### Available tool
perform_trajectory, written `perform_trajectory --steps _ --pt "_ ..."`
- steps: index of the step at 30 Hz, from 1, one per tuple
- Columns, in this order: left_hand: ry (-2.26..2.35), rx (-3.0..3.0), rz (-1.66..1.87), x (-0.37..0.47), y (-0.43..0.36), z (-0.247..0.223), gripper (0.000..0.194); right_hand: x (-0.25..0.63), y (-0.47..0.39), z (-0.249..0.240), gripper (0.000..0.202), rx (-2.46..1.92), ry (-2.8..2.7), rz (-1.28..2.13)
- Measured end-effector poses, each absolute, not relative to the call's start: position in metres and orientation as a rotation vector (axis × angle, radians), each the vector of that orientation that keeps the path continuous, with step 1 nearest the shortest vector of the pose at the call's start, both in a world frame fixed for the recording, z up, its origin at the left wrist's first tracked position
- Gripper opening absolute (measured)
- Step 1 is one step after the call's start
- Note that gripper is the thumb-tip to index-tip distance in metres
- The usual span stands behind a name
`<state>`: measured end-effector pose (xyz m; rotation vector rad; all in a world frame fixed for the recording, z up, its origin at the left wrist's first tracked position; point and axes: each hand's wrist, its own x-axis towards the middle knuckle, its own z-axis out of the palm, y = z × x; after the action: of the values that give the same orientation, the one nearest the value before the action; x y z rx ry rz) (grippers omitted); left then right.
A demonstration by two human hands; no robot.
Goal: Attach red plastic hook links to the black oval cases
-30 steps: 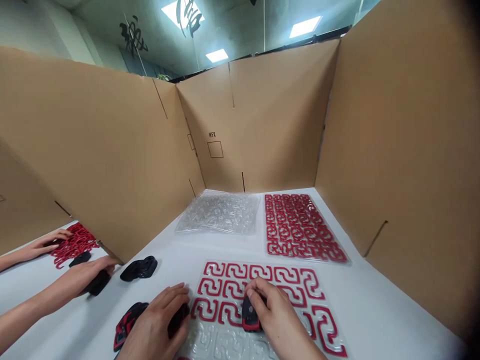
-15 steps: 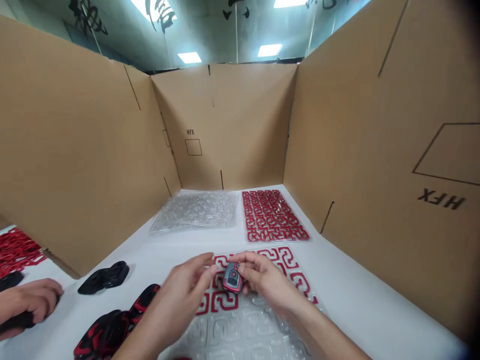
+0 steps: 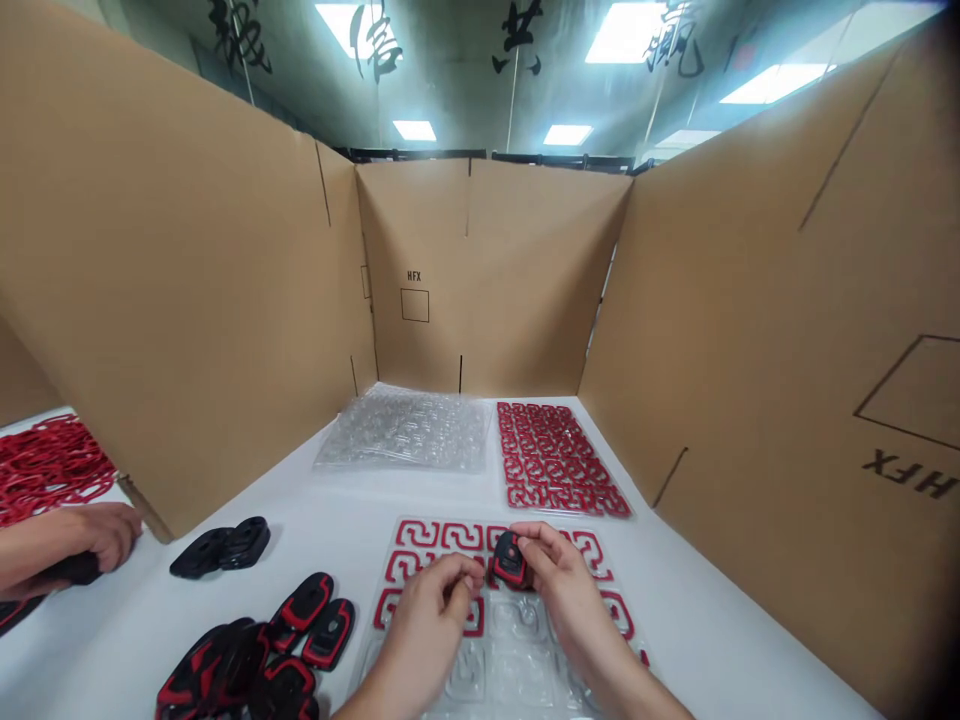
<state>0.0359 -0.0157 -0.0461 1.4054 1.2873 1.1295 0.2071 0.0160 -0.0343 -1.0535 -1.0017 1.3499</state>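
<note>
My right hand grips a black key fob shell with red trim between thumb and fingers, tilted above the clear tray. My left hand is just left of it, apart from the shell. Its fingers are curled in with thumb and forefinger close together; whether anything small is between them is hidden. Below both hands lies a clear plastic tray, with S-shaped red trim pieces in its far rows and bare pockets nearer me. A pile of black-and-red fob shells sits left of my left forearm.
Two dark shells lie at the left. Stacked clear trays and a tray full of red pieces are at the back. Cardboard walls enclose the table. A co-worker's hand is near loose red pieces.
The fob shell has turned in my right hand from its grey-and-red side to a black, red-edged face. My view has shifted, bringing more of the tray and pile into sight.
</note>
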Motion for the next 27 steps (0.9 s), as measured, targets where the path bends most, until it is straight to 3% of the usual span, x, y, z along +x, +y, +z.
perform_trajectory --steps 3,8,11,15,17,21,27 --pt "1.243 1.29 1.158 0.037 -0.013 -0.039 0.02 0.206 0.017 -0.031 0.041 -1.051 -1.078 1.372" --pt "1.082 0.791 1.173 0.043 -0.01 -0.016 0.038 0.198 0.023 -0.013 0.039 -1.066 -1.209 1.365" --pt "0.973 0.743 1.101 0.047 -0.006 -0.007 0.034 0.191 0.023 -0.003 0.031 -1.071 -1.244 1.28" --pt "0.915 0.68 1.129 0.041 -0.005 -0.01 0.028 0.193 0.011 -0.007 0.026 -1.103 -1.507 0.967" --pt "0.874 0.652 1.121 0.036 -0.007 -0.012 0.029 0.196 0.003 -0.012 0.038 -1.14 -1.725 0.8" --pt "0.796 0.63 1.123 0.033 -0.013 -0.014 0.037 0.197 -0.007 -0.017 0.052 -1.165 -1.997 0.54" --pt "0.854 0.546 1.123 0.037 -0.014 -0.015 0.046 0.199 -0.007 -0.016 0.05 -1.078 -2.187 0.323"
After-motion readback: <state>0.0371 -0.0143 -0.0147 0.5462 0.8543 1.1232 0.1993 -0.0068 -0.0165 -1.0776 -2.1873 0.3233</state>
